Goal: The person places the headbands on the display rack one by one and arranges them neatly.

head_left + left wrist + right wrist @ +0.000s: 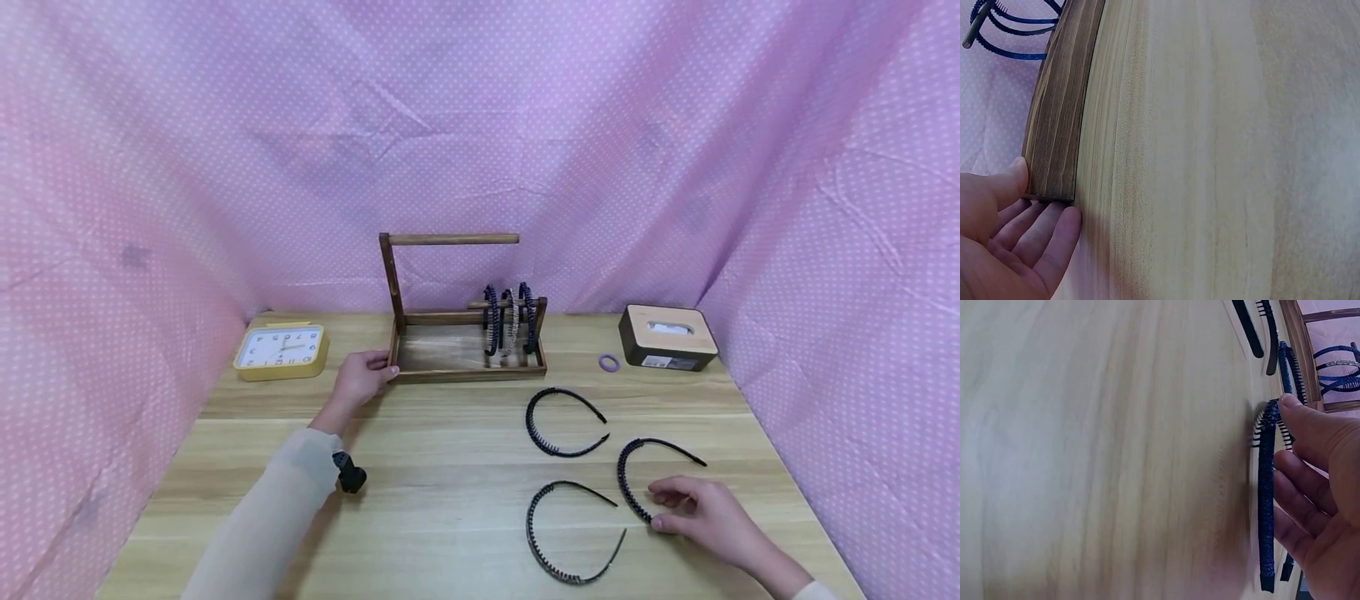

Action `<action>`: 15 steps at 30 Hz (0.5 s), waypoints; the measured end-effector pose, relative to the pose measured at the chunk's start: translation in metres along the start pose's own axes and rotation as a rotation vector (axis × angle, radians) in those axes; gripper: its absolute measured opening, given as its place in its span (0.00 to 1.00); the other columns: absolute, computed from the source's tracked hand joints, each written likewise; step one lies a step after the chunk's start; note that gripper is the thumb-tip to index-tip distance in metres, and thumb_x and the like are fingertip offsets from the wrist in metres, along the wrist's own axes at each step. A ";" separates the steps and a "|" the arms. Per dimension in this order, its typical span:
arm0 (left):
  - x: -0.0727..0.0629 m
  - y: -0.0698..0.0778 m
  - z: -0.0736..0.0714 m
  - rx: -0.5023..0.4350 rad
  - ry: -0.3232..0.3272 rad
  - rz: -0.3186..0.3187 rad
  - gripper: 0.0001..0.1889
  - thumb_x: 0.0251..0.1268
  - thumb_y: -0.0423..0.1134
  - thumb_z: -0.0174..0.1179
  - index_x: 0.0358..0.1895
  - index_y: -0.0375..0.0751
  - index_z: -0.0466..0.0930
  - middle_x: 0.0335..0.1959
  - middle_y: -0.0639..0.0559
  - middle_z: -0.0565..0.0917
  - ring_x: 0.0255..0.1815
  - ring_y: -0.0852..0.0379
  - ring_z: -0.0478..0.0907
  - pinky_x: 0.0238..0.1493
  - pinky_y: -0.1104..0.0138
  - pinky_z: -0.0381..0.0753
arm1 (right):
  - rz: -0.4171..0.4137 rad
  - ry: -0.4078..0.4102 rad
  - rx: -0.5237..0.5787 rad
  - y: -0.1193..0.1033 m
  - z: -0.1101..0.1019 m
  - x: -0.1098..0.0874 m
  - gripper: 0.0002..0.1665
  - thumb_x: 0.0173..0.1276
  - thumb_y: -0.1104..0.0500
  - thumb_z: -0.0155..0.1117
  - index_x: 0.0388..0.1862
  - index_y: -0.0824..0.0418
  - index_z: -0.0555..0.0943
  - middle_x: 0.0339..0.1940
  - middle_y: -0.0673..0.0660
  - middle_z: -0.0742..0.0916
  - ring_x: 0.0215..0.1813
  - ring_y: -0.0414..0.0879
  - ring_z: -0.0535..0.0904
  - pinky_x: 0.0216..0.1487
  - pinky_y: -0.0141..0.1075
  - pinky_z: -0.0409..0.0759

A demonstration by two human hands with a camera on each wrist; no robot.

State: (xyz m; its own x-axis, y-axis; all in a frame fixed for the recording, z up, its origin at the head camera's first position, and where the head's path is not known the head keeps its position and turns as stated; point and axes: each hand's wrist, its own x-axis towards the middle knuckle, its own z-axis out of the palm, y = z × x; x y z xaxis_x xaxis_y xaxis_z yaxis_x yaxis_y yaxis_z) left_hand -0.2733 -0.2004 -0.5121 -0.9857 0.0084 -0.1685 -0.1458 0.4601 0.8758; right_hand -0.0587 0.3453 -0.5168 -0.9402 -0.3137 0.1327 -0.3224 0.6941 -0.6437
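Observation:
A dark wooden stand [465, 376] sits at the back of the table, with a tray base, a tall bar and a lower bar. My left hand [362, 379] grips its left front corner, thumb on one face and fingers at the end of the wood [1060, 156]. Several toothed headbands [492, 325] hang on the lower bar. At the front right, my right hand [705, 515] holds a dark toothed headband [625, 479], thumb at the teeth and fingers along the band [1266, 494]; part of it is hidden behind the hand. Two more headbands lie to its left, a black one [534, 427] and another [532, 533].
A yellow clock [321, 354] lies at the back left. At the back right are a tissue box [637, 333] with a light wooden top and a small purple ring [609, 363]. Pink dotted cloth [480, 125] hangs around the table [435, 483].

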 end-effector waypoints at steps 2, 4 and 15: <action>0.000 0.000 0.001 -0.011 -0.004 0.000 0.26 0.73 0.34 0.63 0.71 0.29 0.71 0.67 0.30 0.78 0.56 0.44 0.84 0.47 0.61 0.89 | 0.018 -0.007 0.014 0.000 0.002 -0.001 0.25 0.54 0.53 0.83 0.48 0.64 0.87 0.38 0.51 0.92 0.37 0.34 0.83 0.35 0.31 0.83; 0.000 0.000 0.001 -0.015 -0.004 -0.004 0.26 0.73 0.34 0.63 0.71 0.29 0.71 0.67 0.31 0.78 0.56 0.43 0.84 0.46 0.61 0.89 | 0.024 -0.015 0.010 0.001 0.003 -0.002 0.25 0.54 0.52 0.83 0.48 0.63 0.87 0.38 0.50 0.91 0.37 0.34 0.83 0.35 0.31 0.83; -0.003 0.001 0.000 -0.017 -0.010 -0.032 0.27 0.74 0.35 0.62 0.72 0.31 0.70 0.68 0.31 0.77 0.63 0.38 0.81 0.48 0.58 0.89 | -0.032 0.040 -0.083 -0.002 0.010 -0.004 0.23 0.51 0.49 0.84 0.44 0.56 0.89 0.39 0.45 0.91 0.38 0.33 0.82 0.38 0.32 0.84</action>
State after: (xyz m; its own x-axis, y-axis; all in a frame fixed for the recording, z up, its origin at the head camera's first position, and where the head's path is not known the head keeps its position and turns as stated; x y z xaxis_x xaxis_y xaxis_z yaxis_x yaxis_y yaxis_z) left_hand -0.2703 -0.2000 -0.5104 -0.9796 0.0029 -0.2010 -0.1787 0.4448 0.8776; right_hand -0.0534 0.3390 -0.5237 -0.9324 -0.3113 0.1837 -0.3588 0.7358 -0.5743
